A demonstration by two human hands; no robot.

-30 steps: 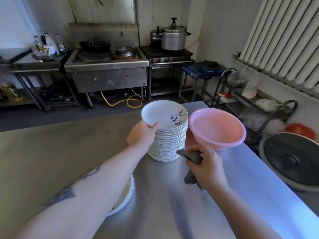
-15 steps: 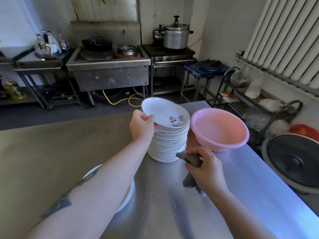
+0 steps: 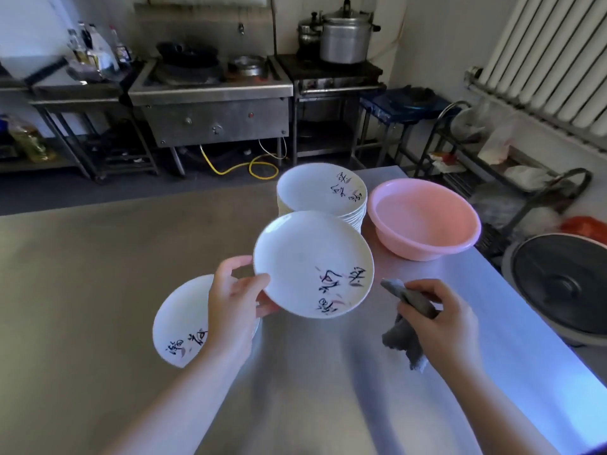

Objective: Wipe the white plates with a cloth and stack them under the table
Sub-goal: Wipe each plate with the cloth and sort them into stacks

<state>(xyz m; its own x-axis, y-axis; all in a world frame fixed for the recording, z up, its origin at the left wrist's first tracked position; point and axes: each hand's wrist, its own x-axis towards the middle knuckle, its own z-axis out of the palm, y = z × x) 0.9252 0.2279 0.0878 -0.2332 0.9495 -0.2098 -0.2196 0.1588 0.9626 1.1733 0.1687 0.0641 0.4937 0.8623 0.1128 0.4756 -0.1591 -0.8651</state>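
Note:
My left hand (image 3: 235, 310) pinches the left rim of a white plate (image 3: 308, 261) with dark brush lettering, held in the air above the steel table (image 3: 98, 257). Behind it stands a tall stack of the same white plates (image 3: 320, 192). To the lower left, a second low pile of plates (image 3: 180, 320) lies on the table, partly hidden by my left wrist. Just right of the lifted plate, my right hand (image 3: 440, 320) grips a crumpled grey cloth (image 3: 405, 326).
A pink plastic basin (image 3: 423, 218) sits right of the tall stack. Past the table's right edge are a wire rack (image 3: 512, 178) and a round black appliance (image 3: 561, 284). A steel stove (image 3: 213, 106) and a pressure pot (image 3: 345, 37) line the far wall.
My left hand has lifted the top plate off the tall stack and drawn it toward me. My right hand with the cloth has stayed beside it.

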